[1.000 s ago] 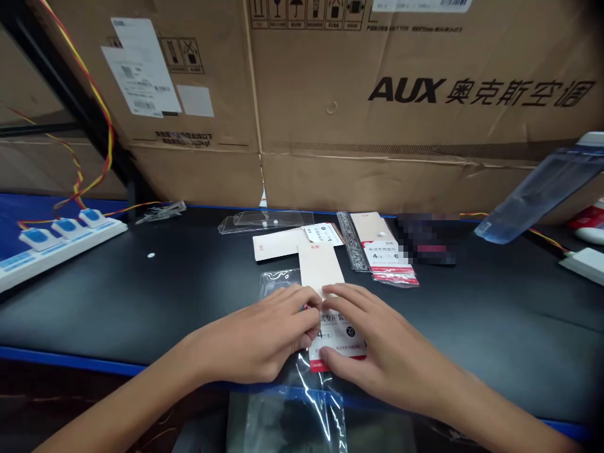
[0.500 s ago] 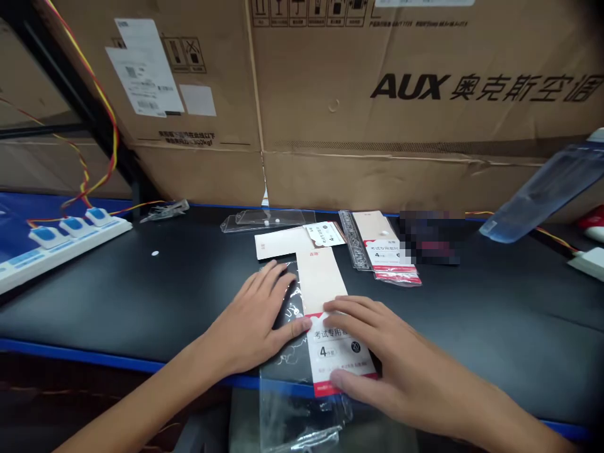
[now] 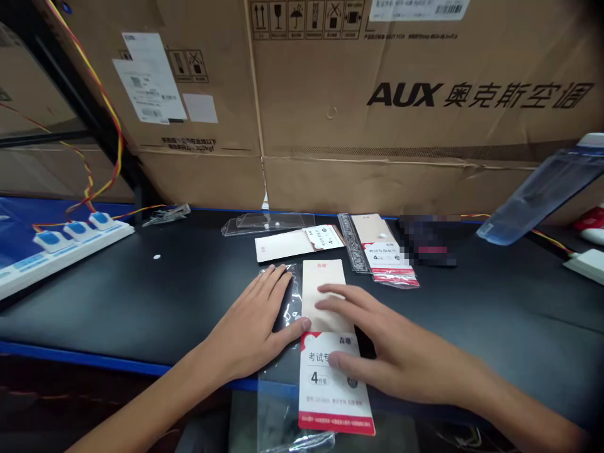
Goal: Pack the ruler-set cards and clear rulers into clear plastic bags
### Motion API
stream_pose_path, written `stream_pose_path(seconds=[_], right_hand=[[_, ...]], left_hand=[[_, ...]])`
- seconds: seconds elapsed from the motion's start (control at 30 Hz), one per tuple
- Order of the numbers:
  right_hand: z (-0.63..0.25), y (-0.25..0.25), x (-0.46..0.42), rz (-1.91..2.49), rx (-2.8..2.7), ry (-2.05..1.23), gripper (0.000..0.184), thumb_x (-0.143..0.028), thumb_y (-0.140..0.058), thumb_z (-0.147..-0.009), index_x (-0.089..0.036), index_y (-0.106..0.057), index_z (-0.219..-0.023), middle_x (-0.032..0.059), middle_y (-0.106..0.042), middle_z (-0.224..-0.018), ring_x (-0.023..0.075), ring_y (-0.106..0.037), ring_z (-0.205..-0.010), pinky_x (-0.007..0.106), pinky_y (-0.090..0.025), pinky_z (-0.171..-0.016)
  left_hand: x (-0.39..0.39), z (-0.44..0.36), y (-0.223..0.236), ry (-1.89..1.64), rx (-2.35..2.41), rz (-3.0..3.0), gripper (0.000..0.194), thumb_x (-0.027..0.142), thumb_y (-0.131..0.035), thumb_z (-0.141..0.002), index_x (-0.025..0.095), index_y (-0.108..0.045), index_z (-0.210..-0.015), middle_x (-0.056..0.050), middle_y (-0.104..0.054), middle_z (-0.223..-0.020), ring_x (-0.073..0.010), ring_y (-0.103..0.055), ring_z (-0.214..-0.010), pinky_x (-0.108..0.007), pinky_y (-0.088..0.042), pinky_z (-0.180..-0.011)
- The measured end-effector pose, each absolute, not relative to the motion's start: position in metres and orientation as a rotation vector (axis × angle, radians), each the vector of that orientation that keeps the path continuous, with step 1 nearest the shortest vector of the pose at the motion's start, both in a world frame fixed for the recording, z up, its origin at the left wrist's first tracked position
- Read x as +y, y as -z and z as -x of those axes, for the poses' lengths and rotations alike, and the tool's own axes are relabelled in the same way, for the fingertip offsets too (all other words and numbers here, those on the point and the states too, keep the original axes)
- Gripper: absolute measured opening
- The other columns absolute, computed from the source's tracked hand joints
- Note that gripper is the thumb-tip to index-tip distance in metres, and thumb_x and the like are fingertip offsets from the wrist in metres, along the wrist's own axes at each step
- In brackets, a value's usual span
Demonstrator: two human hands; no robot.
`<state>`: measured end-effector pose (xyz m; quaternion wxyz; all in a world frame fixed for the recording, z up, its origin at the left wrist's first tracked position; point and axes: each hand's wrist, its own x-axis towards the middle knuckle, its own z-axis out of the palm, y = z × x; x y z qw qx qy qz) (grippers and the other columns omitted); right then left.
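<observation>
A long white printed card (image 3: 325,384) with red trim lies lengthwise in front of me, its lower end reaching past the blue table edge. Beneath and left of it is a clear plastic bag (image 3: 278,402), also hanging over the edge. My left hand (image 3: 259,321) lies flat on the bag, open, its thumb tip at the card's left edge. My right hand (image 3: 372,343) is open over the card's right side, fingers apart and fingertips on its surface. Behind lies another white card (image 3: 283,244) with a small printed piece (image 3: 325,237) at its right end.
Packaged card sets (image 3: 377,251) and a blurred dark item (image 3: 431,242) lie at the back right, near a leaning clear bottle (image 3: 533,195). Clear plastic cases (image 3: 268,221) sit against the cardboard box (image 3: 321,126). A power strip (image 3: 70,251) is on the left.
The long card has moved down toward me and straightened, its top now clear of the card behind. My right hand has shifted slightly up and left on it; my left hand stays put.
</observation>
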<state>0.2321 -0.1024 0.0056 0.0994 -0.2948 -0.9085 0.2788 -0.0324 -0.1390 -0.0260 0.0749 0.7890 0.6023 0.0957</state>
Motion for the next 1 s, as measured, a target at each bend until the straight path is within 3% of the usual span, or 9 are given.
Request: stream_pose_path(seconds=[0.1, 0.2, 0.3, 0.4, 0.57, 0.8, 0.93, 1.0], right_hand=[[-0.22, -0.006, -0.085, 0.968, -2.691, -0.634, 0.064, -0.052, -0.052, -0.098, -0.021, -0.042, -0.152, 0.0111, -0.028, -0.167, 0.0313, -0.028, -0.152, 0.048, -0.035, -0.121], [-0.21, -0.005, -0.073, 0.945, -2.792, -0.546, 0.062, -0.053, -0.048, -0.1, -0.016, -0.048, -0.15, 0.0159, -0.038, -0.162, 0.036, -0.025, -0.154, 0.055, -0.028, -0.122], [-0.207, -0.005, -0.069, 0.865, -2.848, -0.567, 0.058, -0.05, -0.043, -0.102, -0.016, -0.05, -0.148, 0.0161, -0.045, -0.158, 0.035, -0.032, -0.151, 0.052, -0.032, -0.121], [-0.209, -0.004, -0.07, 0.827, -2.844, -0.604, 0.058, -0.049, -0.044, -0.102, -0.016, -0.047, -0.151, 0.0153, -0.042, -0.16, 0.034, -0.031, -0.152, 0.053, -0.03, -0.121], [-0.208, -0.006, -0.069, 0.868, -2.866, -0.661, 0.06, -0.052, -0.045, -0.101, -0.022, -0.045, -0.153, 0.0123, -0.039, -0.162, 0.0384, -0.023, -0.154, 0.069, -0.017, -0.121], [-0.204, -0.011, -0.067, 0.711, -2.834, -0.697, 0.048, -0.038, -0.049, -0.101, -0.018, -0.054, -0.144, 0.0138, -0.049, -0.156, 0.0322, -0.038, -0.148, 0.056, -0.023, -0.124], [-0.205, -0.005, -0.062, 0.736, -2.753, -0.683, 0.049, -0.038, -0.056, -0.097, -0.017, -0.056, -0.142, 0.0147, -0.052, -0.152, 0.0332, -0.042, -0.145, 0.051, -0.036, -0.119], [-0.205, -0.003, -0.061, 0.725, -2.726, -0.678, 0.046, -0.035, -0.058, -0.095, -0.018, -0.06, -0.138, 0.0142, -0.055, -0.149, 0.0333, -0.047, -0.142, 0.052, -0.037, -0.118]], left_hand=[[-0.138, 0.032, 0.028, -0.276, 1.796, -2.368, 0.089, 0.073, -0.039, -0.096, 0.013, -0.025, -0.161, -0.012, -0.02, -0.168, -0.0338, -0.019, -0.155, -0.052, -0.023, -0.126], [-0.137, 0.033, 0.029, -0.273, 1.796, -2.364, 0.09, 0.072, -0.039, -0.096, 0.013, -0.023, -0.162, -0.012, -0.019, -0.168, -0.0338, -0.019, -0.155, -0.052, -0.023, -0.127], [-0.137, 0.033, 0.028, -0.266, 1.791, -2.352, 0.089, 0.072, -0.036, -0.097, 0.012, -0.022, -0.162, -0.012, -0.018, -0.168, -0.0334, -0.019, -0.155, -0.052, -0.024, -0.126], [-0.138, 0.033, 0.026, -0.266, 1.777, -2.354, 0.089, 0.072, -0.035, -0.098, 0.011, -0.022, -0.162, -0.011, -0.018, -0.168, -0.0326, -0.019, -0.155, -0.051, -0.025, -0.126], [-0.137, 0.033, 0.026, -0.267, 1.743, -2.407, 0.087, 0.071, -0.034, -0.098, 0.013, -0.023, -0.162, -0.011, -0.019, -0.169, -0.0307, -0.02, -0.156, -0.051, -0.019, -0.128], [-0.138, 0.035, 0.028, -0.309, 1.756, -2.394, 0.084, 0.07, -0.036, -0.098, 0.015, -0.025, -0.161, -0.011, -0.022, -0.168, -0.0322, -0.02, -0.155, -0.053, -0.02, -0.127], [-0.139, 0.036, 0.026, -0.335, 1.697, -2.421, 0.079, 0.068, -0.039, -0.099, 0.02, -0.026, -0.161, -0.01, -0.024, -0.168, -0.0318, -0.025, -0.154, -0.054, -0.02, -0.127], [-0.139, 0.036, 0.027, -0.349, 1.701, -2.423, 0.079, 0.068, -0.041, -0.098, 0.021, -0.028, -0.16, -0.01, -0.026, -0.167, -0.0325, -0.027, -0.153, -0.054, -0.021, -0.127]])
